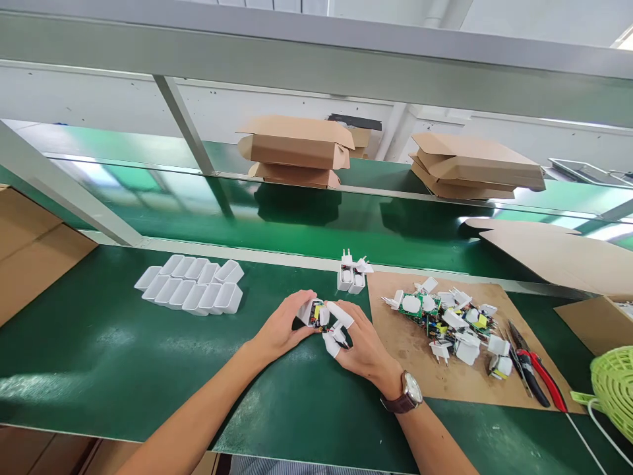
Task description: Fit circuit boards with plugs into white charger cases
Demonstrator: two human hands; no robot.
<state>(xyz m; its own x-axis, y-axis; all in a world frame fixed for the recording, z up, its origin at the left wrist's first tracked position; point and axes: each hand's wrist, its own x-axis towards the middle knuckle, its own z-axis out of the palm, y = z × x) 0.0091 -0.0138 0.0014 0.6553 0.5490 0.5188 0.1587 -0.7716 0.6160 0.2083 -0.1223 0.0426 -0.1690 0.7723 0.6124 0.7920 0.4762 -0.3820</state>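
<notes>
My left hand (pixel 281 331) is closed around a white plastic housing (pixel 306 313) above the green bench. At the housing's open side sits a small circuit board (pixel 318 315) with yellow and white parts; how deep it is inside I cannot tell. My right hand (pixel 364 343), white covers on its thumb and forefinger, pinches this board, and a white plug piece (pixel 338 335) shows between those fingers. Just behind my hands stand two filled housings (pixel 351 278) with plug pins on top. Empty white housings (pixel 190 287) lie in two rows to the left.
On a brown cardboard sheet (pixel 395 369) at the right lies a pile of circuit boards with plugs (pixel 457 320). Beside it are red-handled pliers (pixel 548 379), tweezers (pixel 519 363) and a green basket (pixel 613 389). Cardboard boxes (pixel 299 148) rest on the shelf behind, below a metal beam.
</notes>
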